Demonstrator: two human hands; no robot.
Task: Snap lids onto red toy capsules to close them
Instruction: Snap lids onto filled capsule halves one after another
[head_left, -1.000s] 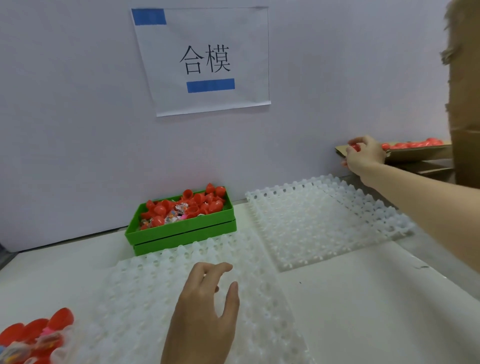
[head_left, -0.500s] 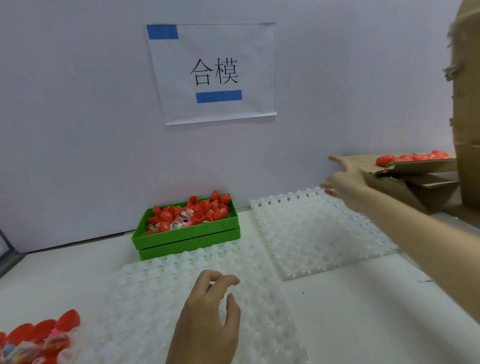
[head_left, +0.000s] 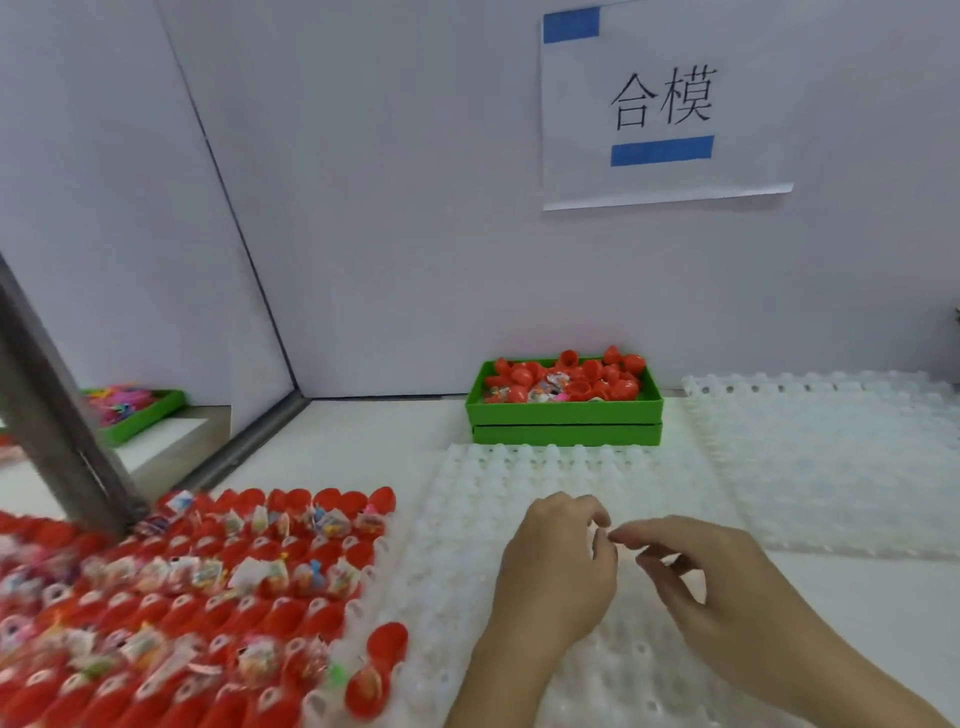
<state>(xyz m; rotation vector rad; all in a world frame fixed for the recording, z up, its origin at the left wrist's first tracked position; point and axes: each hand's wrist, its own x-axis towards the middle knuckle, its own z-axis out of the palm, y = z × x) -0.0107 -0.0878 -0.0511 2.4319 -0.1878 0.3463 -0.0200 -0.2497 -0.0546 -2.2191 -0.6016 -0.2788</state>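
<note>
Rows of open red capsules (head_left: 208, 597) with small toy packets in them fill a white tray at the lower left, blurred. A green box (head_left: 563, 415) at the back holds loose red capsule pieces (head_left: 576, 382) and packets. My left hand (head_left: 556, 566) and my right hand (head_left: 717, 587) hover side by side over an empty white dimpled tray (head_left: 571, 467). Their fingers are loosely curled and their fingertips almost meet. I see nothing held in either hand.
A second empty white tray (head_left: 831, 457) lies to the right. A grey metal post (head_left: 52, 405) leans at the left, with a partition wall behind it and another green tray (head_left: 135, 410) beyond. A paper sign (head_left: 665, 104) hangs on the back wall.
My right hand came back from the cardboard box at the far right to beside my left hand. The view swung left, bringing the capsule tray into sight.
</note>
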